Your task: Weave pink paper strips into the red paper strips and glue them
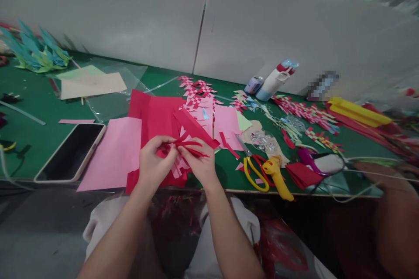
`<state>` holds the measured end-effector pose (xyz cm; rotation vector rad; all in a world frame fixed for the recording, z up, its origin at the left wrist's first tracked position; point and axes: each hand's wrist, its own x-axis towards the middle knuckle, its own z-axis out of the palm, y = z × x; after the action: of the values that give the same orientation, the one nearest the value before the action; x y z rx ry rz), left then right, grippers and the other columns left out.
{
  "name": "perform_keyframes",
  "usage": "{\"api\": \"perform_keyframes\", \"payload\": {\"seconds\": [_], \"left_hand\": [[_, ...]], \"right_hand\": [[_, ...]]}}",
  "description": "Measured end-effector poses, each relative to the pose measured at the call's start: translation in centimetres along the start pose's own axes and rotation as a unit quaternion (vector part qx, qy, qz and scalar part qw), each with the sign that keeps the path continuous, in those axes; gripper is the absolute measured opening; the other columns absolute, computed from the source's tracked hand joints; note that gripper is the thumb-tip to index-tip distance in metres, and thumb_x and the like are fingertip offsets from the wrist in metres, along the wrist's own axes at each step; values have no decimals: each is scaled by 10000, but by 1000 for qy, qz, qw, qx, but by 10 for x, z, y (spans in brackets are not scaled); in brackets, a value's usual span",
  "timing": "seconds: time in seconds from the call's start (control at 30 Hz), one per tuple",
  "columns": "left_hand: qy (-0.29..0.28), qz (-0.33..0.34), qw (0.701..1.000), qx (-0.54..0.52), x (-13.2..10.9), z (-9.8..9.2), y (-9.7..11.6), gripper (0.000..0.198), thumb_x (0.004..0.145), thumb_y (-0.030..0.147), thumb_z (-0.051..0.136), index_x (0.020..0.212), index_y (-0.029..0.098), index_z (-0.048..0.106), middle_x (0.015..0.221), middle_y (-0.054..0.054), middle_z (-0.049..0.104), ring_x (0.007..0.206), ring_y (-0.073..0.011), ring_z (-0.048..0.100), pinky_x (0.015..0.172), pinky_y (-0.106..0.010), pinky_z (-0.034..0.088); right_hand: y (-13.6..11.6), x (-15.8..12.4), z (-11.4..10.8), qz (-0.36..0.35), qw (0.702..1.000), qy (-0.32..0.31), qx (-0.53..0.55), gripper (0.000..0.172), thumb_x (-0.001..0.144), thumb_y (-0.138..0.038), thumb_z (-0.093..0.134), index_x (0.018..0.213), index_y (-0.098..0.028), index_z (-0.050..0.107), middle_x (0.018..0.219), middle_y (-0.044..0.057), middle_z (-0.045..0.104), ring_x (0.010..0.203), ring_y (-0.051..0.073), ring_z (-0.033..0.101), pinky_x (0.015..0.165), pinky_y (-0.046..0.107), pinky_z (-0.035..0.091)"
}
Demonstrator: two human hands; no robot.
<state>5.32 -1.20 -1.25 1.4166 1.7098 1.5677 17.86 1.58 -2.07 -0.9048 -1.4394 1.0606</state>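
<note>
Several narrow red paper strips (193, 144) fan out between my two hands, above the pile of paper at the table's front. My left hand (156, 159) pinches their left end between thumb and fingertips. Closed on the same strips from the right is my right hand (200, 163), with strip ends sticking out past its fingers. Beneath and behind the hands lie red paper sheets (157, 107) and a pink sheet (116, 144). A wider red paper band (193, 124) slants just behind my right hand. Pink cut pieces show partly under my hands.
A phone (72, 152) lies left. Scissors (257, 170) and a yellow glue gun (278, 178) rest near the front edge at right. Behind stand a bottle (273, 83) and a can (253, 85), near woven red-pink paper pieces (196, 91). Another person's arm (396, 200) is far right.
</note>
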Motion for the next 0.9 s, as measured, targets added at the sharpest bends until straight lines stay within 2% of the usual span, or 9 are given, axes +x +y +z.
{"api": "perform_keyframes", "payload": {"seconds": [0.1,0.23,0.43,0.6,0.9], "left_hand": [[8,24,999,30,-1,-1,1,107,702,223,567,774,184,637,725,-7,642,656,-131,584,667,-244,481],[18,39,998,55,-2,-2,2,82,689,204,564,750,196,619,726,-1,645,669,-137,590,671,-241,473],[-6,83,995,57,-4,-2,4,64,673,174,558,718,202,594,707,5,633,634,-129,569,640,-236,463],[-5,95,994,56,-5,-2,5,81,676,154,547,729,197,590,711,4,631,625,-125,571,633,-235,465],[3,121,990,73,-4,-2,6,86,688,125,537,721,198,570,682,17,615,602,-115,558,610,-224,452]], "right_hand": [[-2,-2,1,-5,1000,-8,-6,91,775,-286,677,756,-207,717,740,16,646,701,148,616,679,271,505],[-1,-2,3,17,1000,13,20,96,738,-286,707,757,-193,711,753,24,685,721,168,637,741,310,529],[-2,0,1,68,992,-3,107,166,699,-277,744,850,-209,737,867,31,720,825,185,673,818,340,546],[-7,0,0,63,994,26,83,89,686,-283,753,702,-197,737,715,23,713,701,187,668,728,341,560],[-9,0,2,44,991,-5,125,34,694,-242,751,697,-217,727,722,11,698,732,179,658,765,325,546]]}}
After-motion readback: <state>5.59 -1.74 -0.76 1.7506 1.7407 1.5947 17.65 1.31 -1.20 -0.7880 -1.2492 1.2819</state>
